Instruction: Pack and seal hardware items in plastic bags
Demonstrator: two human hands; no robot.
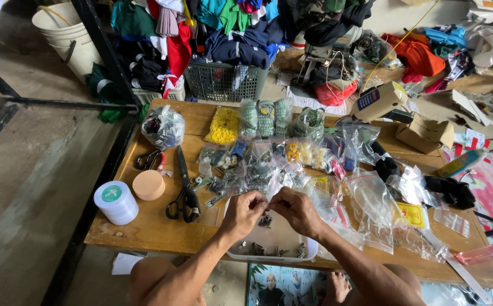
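Note:
My left hand [243, 212] and my right hand [296, 209] meet fingertip to fingertip above a white tray [309, 249] at the near edge of the wooden table [150, 226]. Between the fingers of both hands sits a small metal piece [269, 202], too small to tell its shape. Several small dark metal parts [265, 221] lie in the tray under the hands. Clear plastic bags [371, 195] of small items lie just beyond and to the right of my hands.
Black scissors [184, 195] lie left of the hands, with a round tan disc [148, 185], a white tape roll [116, 202] and smaller scissors [149, 160] further left. Bags of yellow [222, 126] and green buttons [265, 117] sit at the far edge. A basket [224, 82] and clothing lie behind.

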